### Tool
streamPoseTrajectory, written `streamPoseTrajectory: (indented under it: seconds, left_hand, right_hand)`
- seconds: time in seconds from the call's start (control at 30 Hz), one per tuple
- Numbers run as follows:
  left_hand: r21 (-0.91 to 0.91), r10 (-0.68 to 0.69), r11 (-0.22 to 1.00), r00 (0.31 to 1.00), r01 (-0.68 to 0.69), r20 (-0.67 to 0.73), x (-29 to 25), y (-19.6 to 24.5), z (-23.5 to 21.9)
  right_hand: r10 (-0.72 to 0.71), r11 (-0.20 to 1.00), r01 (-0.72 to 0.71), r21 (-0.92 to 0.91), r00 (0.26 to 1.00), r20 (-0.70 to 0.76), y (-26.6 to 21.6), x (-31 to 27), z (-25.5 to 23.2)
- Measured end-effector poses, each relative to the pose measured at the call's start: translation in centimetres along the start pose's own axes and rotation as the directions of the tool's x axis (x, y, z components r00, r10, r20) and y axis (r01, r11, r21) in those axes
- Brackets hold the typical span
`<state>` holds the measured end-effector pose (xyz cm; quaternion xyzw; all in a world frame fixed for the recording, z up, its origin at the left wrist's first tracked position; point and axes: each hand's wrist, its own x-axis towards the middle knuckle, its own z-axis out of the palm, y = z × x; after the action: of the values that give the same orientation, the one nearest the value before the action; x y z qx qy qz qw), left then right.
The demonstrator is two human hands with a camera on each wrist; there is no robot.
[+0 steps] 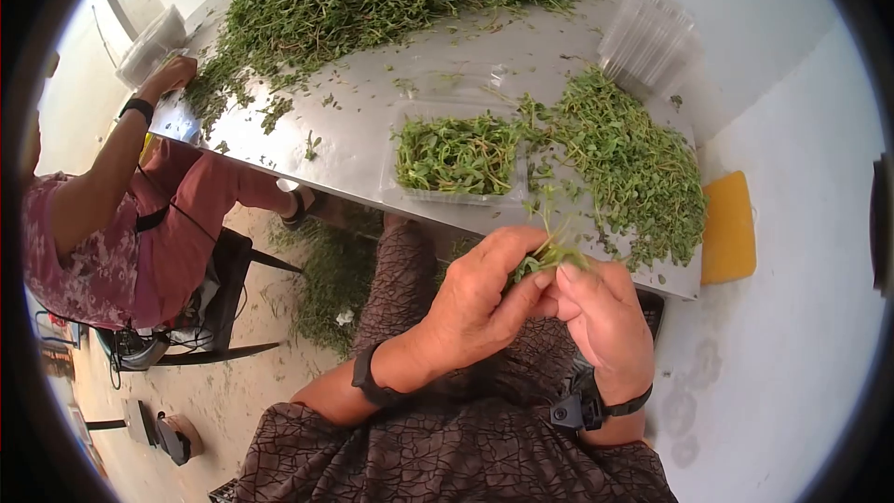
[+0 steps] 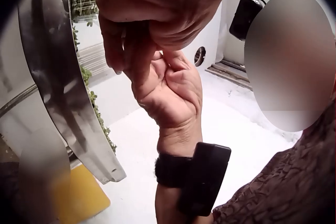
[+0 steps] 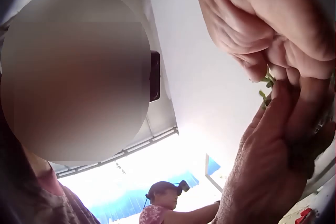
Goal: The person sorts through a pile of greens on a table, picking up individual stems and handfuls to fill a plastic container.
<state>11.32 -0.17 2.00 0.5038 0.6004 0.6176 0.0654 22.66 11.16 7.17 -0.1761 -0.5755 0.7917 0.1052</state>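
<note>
Both hands meet over the lap, in front of the table's near edge. A small bunch of leafy green stems (image 1: 540, 264) is held in my left hand (image 1: 480, 293), between curled fingers and thumb. My right hand (image 1: 605, 317) pinches the same bunch from the other side, thumb at the leaves. In the right wrist view, bits of the green leaves (image 3: 269, 83) show between the two hands; the rest is hidden. Just beyond the hands, a clear plastic tub (image 1: 452, 194) filled with greens stands on the metal table (image 1: 349, 144).
A heap of greens (image 1: 633, 168) lies right of the tub, a larger pile (image 1: 372, 0) at the back. Stacked clear containers (image 1: 649, 37) stand back right. A yellow board (image 1: 728, 228) is by the wall. Another person (image 1: 102, 214) sits at left, hand on the table.
</note>
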Motion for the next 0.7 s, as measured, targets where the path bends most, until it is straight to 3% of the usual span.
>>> streamPoseTrajectory:
  seconds: [0.1,0.13,0.17,0.23,0.27,0.3,0.33,0.37,0.4,0.47,0.5,0.53,0.6,0.67,0.7]
  left_hand:
    - [-0.027,-0.043,0.999,0.999,0.043,-0.03,-0.2,0.6,-0.8]
    - [-0.07,-0.123,0.99,0.992,0.123,-0.001,-0.3,1.0,-1.3]
    - [-0.11,-0.199,0.973,0.979,0.202,0.032,-0.5,1.2,-1.8]
    - [-0.17,-0.228,0.959,0.974,0.227,0.017,-0.8,1.2,-2.3]
    - [-0.234,-0.259,0.938,0.966,0.255,0.01,-0.6,1.3,-2.7]
    - [-0.23,-0.378,0.891,0.92,0.392,0.103,-0.7,2.1,-3.7]
    - [-0.229,-0.377,0.892,0.921,0.389,0.098,-0.8,2.0,-4.1]
    - [-0.262,-0.411,0.859,0.897,0.441,0.161,-1.0,1.9,-4.3]
    - [-0.289,-0.439,0.822,0.869,0.491,0.227,-1.1,1.9,-4.5]
    - [-0.201,-0.31,0.915,0.929,0.349,0.202,-1.0,2.5,-4.6]
    - [-0.207,-0.281,0.919,0.926,0.335,0.251,-1.1,2.4,-4.7]
    - [-0.215,-0.253,0.921,0.92,0.323,0.299,-1.3,2.3,-4.9]
    - [-0.201,-0.21,0.939,0.927,0.28,0.312,-1.4,2.5,-5.3]
    - [-0.138,-0.3,0.914,0.863,0.383,0.405,-1.5,2.8,-5.8]
    - [-0.186,-0.374,0.846,0.805,0.5,0.461,-1.5,3.0,-6.1]
  right_hand:
    - [0.067,0.998,-0.066,-0.021,0.996,0.061,-0.4,-0.2,0.3]
    - [0.065,0.998,-0.064,-0.022,0.996,0.068,-0.6,-0.3,0.6]
    - [0.04,0.993,-0.03,-0.111,0.995,0.091,-0.9,-0.5,0.9]
    - [0.011,0.979,0.014,-0.202,0.992,0.122,-0.8,-0.8,1.2]
    - [-0.146,0.93,0.157,-0.333,0.988,0.059,-0.5,-1.0,1.2]
    - [-0.305,0.841,0.278,-0.464,0.952,0.017,-0.3,-1.2,1.2]
    - [-0.46,0.719,0.371,-0.588,0.888,-0.002,-0.1,-1.1,1.2]
    - [-0.663,0.516,0.499,-0.696,0.747,0.045,0.2,-0.7,1.4]
    - [-0.665,0.515,0.503,-0.694,0.746,0.047,-0.3,-0.8,1.7]
    - [-0.633,0.159,0.614,-0.773,0.664,0.398,-1.6,-1.1,2.6]
    - [-0.593,0.057,0.636,-0.769,0.642,0.487,-1.6,-0.6,3.0]
    - [-0.596,0.054,0.639,-0.767,0.638,0.489,-1.3,-0.3,2.9]
    - [-0.425,-0.107,0.639,-0.762,0.664,0.616,-0.4,0.2,2.4]
    - [-0.427,-0.119,0.642,-0.758,0.656,0.623,-0.3,0.3,2.3]
    - [-0.381,-0.069,0.648,-0.758,0.685,0.621,-0.4,0.1,2.1]
